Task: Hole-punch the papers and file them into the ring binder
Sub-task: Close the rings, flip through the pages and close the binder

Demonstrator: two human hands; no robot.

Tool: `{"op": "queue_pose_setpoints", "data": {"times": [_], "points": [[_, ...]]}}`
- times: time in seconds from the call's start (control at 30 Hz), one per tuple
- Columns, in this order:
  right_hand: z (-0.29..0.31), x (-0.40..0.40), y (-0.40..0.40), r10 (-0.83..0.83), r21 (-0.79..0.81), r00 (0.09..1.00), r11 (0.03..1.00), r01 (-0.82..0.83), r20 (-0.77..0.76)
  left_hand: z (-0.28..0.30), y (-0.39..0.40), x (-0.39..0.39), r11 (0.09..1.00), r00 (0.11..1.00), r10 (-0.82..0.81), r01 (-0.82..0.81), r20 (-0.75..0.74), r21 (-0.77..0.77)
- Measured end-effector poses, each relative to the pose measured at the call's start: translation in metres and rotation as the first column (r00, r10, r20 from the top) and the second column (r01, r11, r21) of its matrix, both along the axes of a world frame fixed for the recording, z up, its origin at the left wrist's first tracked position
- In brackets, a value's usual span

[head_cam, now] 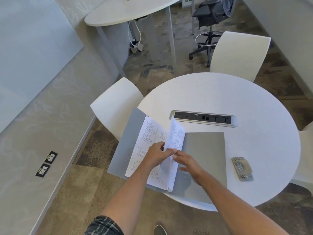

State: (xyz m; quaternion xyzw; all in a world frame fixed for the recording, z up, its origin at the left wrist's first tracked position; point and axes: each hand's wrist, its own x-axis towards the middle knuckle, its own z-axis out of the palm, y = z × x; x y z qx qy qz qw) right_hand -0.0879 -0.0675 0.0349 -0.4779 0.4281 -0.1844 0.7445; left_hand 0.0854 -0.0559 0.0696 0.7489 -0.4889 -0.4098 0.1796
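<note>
A grey ring binder (pixel 206 150) lies open on the round white table (pixel 237 95), its left cover (pixel 128 138) jutting past the table's edge. Printed papers (pixel 149 134) lie on the left half, and one sheet (pixel 176 134) stands upright along the spine. My left hand (pixel 156 154) pinches that sheet near its middle, fingers curled. My right hand (pixel 188 162) hovers just right of the spine over the grey cover, fingers fairly straight, fingertips touching the sheet's edge. A grey metal hole punch (pixel 242 168) lies on the table to the right of the binder. The rings are hidden by paper.
A power and data socket strip (pixel 203 118) is set into the table behind the binder. White chairs stand at the left (pixel 115 106) and far side (pixel 240 53). Another white desk (pixel 128 12) and a black office chair (pixel 210 17) stand further back.
</note>
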Motion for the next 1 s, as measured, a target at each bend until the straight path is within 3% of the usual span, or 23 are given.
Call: {"op": "queue_pose_setpoints", "data": {"times": [0.2, 0.3, 0.4, 0.57, 0.7, 0.83, 0.9, 1.0], "points": [[-0.019, -0.011, 0.004, 0.014, -0.075, 0.998, 0.997, -0.019, -0.065, 0.005, 0.000, 0.022, 1.000, 0.977, 0.026, -0.027, 0.212, 0.000], [-0.034, -0.025, 0.007, 0.056, -0.119, 0.982, 0.990, -0.078, -0.181, 0.015, 0.003, 0.029, 1.000, 0.929, 0.010, -0.005, 0.369, -0.015], [-0.048, -0.035, 0.008, 0.108, -0.114, 0.956, 0.983, -0.143, -0.271, 0.025, 0.007, 0.034, 0.998, 0.792, -0.051, 0.055, 0.608, 0.012], [-0.051, -0.041, 0.011, 0.164, -0.097, 0.937, 0.974, -0.203, -0.309, 0.023, 0.006, 0.047, 0.984, 0.565, -0.174, 0.123, 0.807, 0.126], [-0.050, -0.041, 0.014, 0.222, -0.118, 0.892, 0.950, -0.288, -0.395, 0.019, 0.006, 0.050, 0.961, 0.419, -0.271, 0.175, 0.867, 0.215], [-0.054, -0.036, 0.016, 0.234, -0.127, 0.851, 0.936, -0.327, -0.469, 0.004, 0.012, 0.045, 0.971, 0.311, -0.215, 0.168, 0.926, 0.169], [-0.055, -0.033, 0.017, 0.246, -0.138, 0.834, 0.925, -0.355, -0.494, -0.004, 0.013, 0.038, 0.957, 0.274, -0.205, 0.257, 0.939, 0.134], [-0.053, -0.027, 0.018, 0.280, -0.175, 0.800, 0.887, -0.427, -0.530, -0.021, 0.014, 0.017, 0.824, 0.282, -0.414, 0.519, 0.866, 0.226]]}}
